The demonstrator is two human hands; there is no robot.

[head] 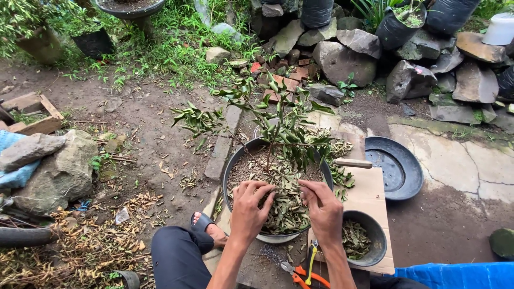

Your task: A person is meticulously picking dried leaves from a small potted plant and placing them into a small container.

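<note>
A small potted tree (278,126) with drooping green leaves grows in a wide black pot (234,160), whose soil is covered with dry fallen leaves (286,206). My left hand (250,208) reaches into the leaf litter at the near side of the pot, fingers curled among the leaves. My right hand (323,206) does the same beside it, fingertips down in the leaves. Whether either hand grips leaves is unclear.
A small black bowl (372,235) with dry leaves sits on cardboard (369,190) to the right. An empty black dish (399,166) lies further right. Orange-handled pliers (300,270) lie near my knee. Rocks (342,59), pots and grass ring the back; my sandalled foot (206,227) is left.
</note>
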